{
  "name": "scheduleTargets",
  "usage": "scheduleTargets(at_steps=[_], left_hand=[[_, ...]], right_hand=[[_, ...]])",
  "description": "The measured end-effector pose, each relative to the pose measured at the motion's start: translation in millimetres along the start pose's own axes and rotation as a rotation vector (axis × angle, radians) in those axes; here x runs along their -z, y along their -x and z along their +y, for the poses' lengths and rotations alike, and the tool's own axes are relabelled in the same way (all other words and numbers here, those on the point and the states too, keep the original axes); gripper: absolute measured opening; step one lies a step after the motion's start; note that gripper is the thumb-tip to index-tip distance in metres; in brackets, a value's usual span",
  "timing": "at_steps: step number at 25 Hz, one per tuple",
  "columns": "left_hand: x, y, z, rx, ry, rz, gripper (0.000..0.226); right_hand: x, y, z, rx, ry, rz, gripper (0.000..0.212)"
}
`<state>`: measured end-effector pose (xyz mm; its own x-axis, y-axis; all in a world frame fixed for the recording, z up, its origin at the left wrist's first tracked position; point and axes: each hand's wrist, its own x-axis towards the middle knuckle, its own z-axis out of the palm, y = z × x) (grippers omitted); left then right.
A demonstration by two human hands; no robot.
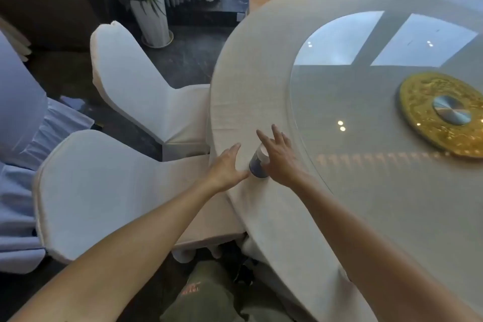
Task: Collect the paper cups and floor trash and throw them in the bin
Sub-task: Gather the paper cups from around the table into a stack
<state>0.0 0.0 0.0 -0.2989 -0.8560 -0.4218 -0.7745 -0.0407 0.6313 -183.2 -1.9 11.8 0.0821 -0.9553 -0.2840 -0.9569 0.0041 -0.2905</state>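
Both hands reach to the near left edge of a round table. The right hand is spread, fingers fanned apart, its palm against the right side of a paper cup; it does not close round it. The left hand is likewise open and flat, its fingertips just beside, perhaps touching, the cup's lower left side. The cup, dark blue below and white towards its rim, stands tilted on the cloth between the two hands. A pale woven tablecloth covers the table and hangs over its edge. A glass turntable lies on the right part of the table, reflecting windows and ceiling lights; a gold embossed disc with a metal hub sits at its far right. Two chairs in white fabric covers stand left of the table on a dark polished floor. A potted plant in a tall white pot stands at far left, by sheer curtains.
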Motion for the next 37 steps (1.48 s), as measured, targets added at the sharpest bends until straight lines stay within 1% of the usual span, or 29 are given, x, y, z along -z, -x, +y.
scheduleTargets(at_steps=[1,4,6,7,9,11,12,14,16,17,19,21,23,25,26,28,31,33,35,37], left_hand=[[-1.2,-8.9,1.4,0.008,0.021,0.014,0.093],[-7.0,-22.1,0.2,0.08,0.103,-0.018,0.089],[-16.7,-31.3,-5.5,0.16,0.192,-0.061,0.085],[-20.1,-34.7,-7.5,0.213,0.279,-0.1,0.083],[-26.4,-39.3,-8.5,0.344,0.533,-0.181,0.082],[-29.6,-45.1,-4.5,0.472,0.778,-0.241,0.086],[-30.6,-48.2,-2.0,0.505,0.852,-0.274,0.09],[-33.3,-52.8,4.4,0.525,0.933,-0.342,0.099],[-38.8,-56.6,8.8,0.511,0.995,-0.414,0.101],[-42.8,-57.0,12.0,0.503,1.029,-0.451,0.101],[-51.2,-59.0,14.7,0.474,1.121,-0.475,0.095],[-59.6,-58.2,25.1,0.447,1.206,-0.475,0.082],[-68.6,-54.3,37.5,0.397,1.183,-0.455,0.073],[-77.6,-49.2,49.7,0.337,1.081,-0.423,0.066],[-83.1,-44.6,58.1,0.306,1.021,-0.416,0.064],[-90.4,-39.3,66.2,0.223,0.896,-0.366,0.06],[-100.8,-23.0,74.4,0.032,0.649,-0.335,0.061],[-108.5,-13.0,74.7,-0.055,0.543,-0.355,0.066],[-116.5,-4.5,73.8,-0.12,0.464,-0.397,0.07],[-123.7,5.1,74.9,-0.185,0.39,-0.404,0.071]], right_hand=[[-0.9,-10.4,0.4,-0.005,0.013,-0.023,0.082],[-9.2,-26.8,3.2,-0.038,-0.018,-0.098,0.069],[-14.9,-29.1,7.2,-0.061,-0.084,-0.084,0.062],[-16.1,-27.4,9.8,-0.085,-0.132,-0.047,0.059],[-17.0,-19.8,14.1,-0.17,-0.274,0.045,0.054],[-18.9,-6.9,16.8,-0.315,-0.503,0.16,0.052],[-19.5,0.2,17.8,-0.386,-0.625,0.204,0.052],[-21.6,16.1,20.0,-0.496,-0.859,0.268,0.052],[-25.4,34.1,21.2,-0.591,-1.082,0.297,0.051],[-28.7,45.1,22.3,-0.63,-1.155,0.319,0.051],[-34.3,65.7,20.1,-0.657,-1.226,0.332,0.049],[-38.8,88.4,19.5,-0.668,-1.257,0.351,0.048],[-45.8,110.5,21.8,-0.69,-1.169,0.346,0.046],[-49.7,133.1,23.6,-0.699,-1.002,0.318,0.042],[-49.6,147.1,25.8,-0.713,-0.908,0.337,0.041],[-48.4,170.0,31.8,-0.729,-0.707,0.418,0.045],[-46.4,207.5,48.6,-0.781,-0.474,0.585,0.048],[-47.2,226.0,63.6,-0.871,-0.323,0.592,0.059],[-50.6,240.5,77.0,-0.976,-0.214,0.505,0.08],[-54.4,252.9,88.5,-1.031,-0.222,0.417,0.104]])
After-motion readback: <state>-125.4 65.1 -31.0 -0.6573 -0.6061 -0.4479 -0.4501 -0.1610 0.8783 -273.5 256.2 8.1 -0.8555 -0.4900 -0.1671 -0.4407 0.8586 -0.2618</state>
